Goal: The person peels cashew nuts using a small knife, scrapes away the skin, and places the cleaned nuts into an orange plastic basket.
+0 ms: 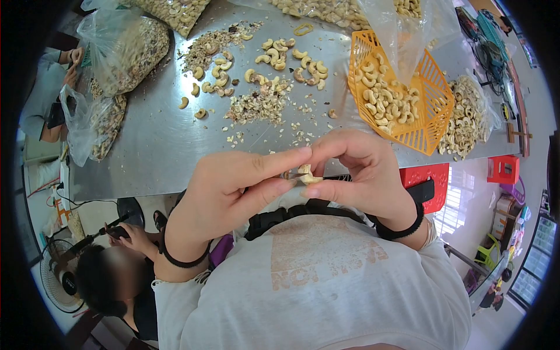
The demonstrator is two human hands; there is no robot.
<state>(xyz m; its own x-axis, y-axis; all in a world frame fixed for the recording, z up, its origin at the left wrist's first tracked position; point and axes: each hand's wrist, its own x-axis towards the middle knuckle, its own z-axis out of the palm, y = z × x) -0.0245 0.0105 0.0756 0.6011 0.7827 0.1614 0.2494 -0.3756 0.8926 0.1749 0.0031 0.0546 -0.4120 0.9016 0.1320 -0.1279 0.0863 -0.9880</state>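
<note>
My right hand (359,169) pinches a pale cashew (308,176) between thumb and fingers, just over the front edge of the metal table (146,151). From the other side, my left hand (242,186) holds a small blade (291,175) whose tip touches the nut; its handle is mostly hidden by the fingers. Beyond my hands lie a heap of cashew crumbs (259,107) and small groups of whole cashews (275,53). A yellow plastic basket (434,105) with whole cashews stands at the right.
Clear bags of nuts (131,55) stand at the left and along the far side. A pile of cashews (466,111) spills beside the basket. Another person (116,280) sits at the lower left near a fan (58,274); another person's hands (73,61) show at the upper left.
</note>
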